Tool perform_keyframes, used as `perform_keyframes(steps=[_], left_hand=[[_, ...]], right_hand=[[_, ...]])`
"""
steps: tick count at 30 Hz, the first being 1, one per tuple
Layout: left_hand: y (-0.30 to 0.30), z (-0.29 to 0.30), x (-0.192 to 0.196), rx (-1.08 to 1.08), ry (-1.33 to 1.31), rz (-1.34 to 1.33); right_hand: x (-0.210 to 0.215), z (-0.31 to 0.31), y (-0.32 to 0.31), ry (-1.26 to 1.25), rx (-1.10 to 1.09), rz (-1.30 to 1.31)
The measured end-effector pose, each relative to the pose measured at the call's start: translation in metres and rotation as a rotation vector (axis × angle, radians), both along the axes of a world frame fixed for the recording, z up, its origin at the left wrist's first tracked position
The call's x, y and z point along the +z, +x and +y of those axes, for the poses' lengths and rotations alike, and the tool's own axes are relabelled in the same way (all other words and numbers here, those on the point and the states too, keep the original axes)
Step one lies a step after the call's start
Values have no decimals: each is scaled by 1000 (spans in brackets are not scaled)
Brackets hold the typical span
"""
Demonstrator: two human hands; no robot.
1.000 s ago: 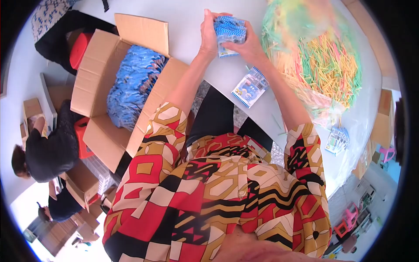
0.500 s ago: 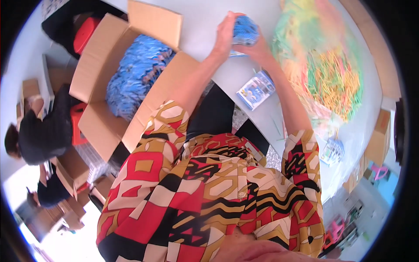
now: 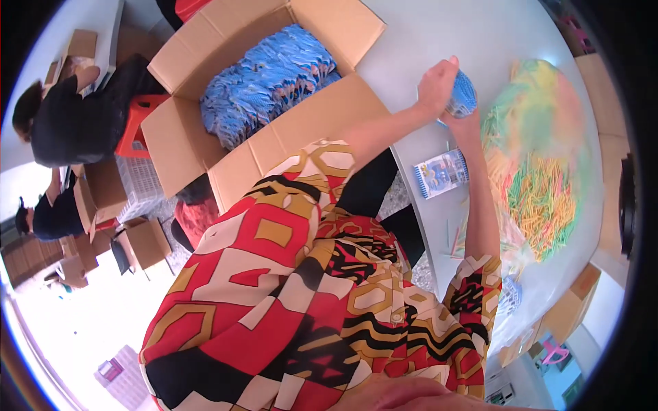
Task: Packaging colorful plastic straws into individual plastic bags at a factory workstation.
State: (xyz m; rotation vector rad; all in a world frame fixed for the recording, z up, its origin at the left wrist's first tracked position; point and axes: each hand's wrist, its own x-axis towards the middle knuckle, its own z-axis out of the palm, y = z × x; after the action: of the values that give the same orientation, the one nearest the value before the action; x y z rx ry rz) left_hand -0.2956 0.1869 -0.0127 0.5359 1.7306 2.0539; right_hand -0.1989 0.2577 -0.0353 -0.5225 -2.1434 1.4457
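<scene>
From my remote station I cannot make out the blue packet [image 3: 463, 94] in full: it is motion-blurred, and most of it sits behind the left hand [image 3: 437, 88] and the right hand [image 3: 465, 125], so its print and exact shape are unreadable. The right hand's fingers are largely hidden beneath the packet; I cannot tell how far they are curled. The left hand's fingers are closed together against the packet's left side, thumb raised at the top, while the right hand clamps it from below, holding it above the white desk [image 3: 439, 34], just left of the heap of coloured sticks [image 3: 541, 185]. That heap lies under a clear bag and blurs toward the rim. A second flat blue packet [image 3: 442, 172] rests on the desk near the right forearm. The open cardboard box [image 3: 301, 130] of stacked blue packets stands to the left, its far flap cut by the frame edge. Against the frame half a second ago, the box and desk appear shifted in view, and both hands remain on the packet.
</scene>
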Motion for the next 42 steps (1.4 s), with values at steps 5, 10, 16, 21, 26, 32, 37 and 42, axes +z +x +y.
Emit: perform_keyframes(steps=[5,10,16,21,26,32,37,42], left_hand=[[-12,-15,4,-223,3,61],[-34,-70,42,-699,-19,248],[-88,-164,96,-655,-284,853],[-120,-213,135,-535,-256,1112],[-148,-300,167,-401,-348,1143],[-167,-318,158,-319,-452,1194],[-183,-336,130,-281,-547,1086],[-218,-332,82,-229,-716,1073]], right_hand=[[4,-17,3,13,-52,-71],[43,-52,14,-17,-72,-7],[82,-125,-33,-25,167,-47],[113,-174,-77,120,113,-5],[112,-216,-145,108,328,78],[115,-245,-166,279,306,173],[108,-254,-181,352,329,91],[94,-232,-182,682,279,58]])
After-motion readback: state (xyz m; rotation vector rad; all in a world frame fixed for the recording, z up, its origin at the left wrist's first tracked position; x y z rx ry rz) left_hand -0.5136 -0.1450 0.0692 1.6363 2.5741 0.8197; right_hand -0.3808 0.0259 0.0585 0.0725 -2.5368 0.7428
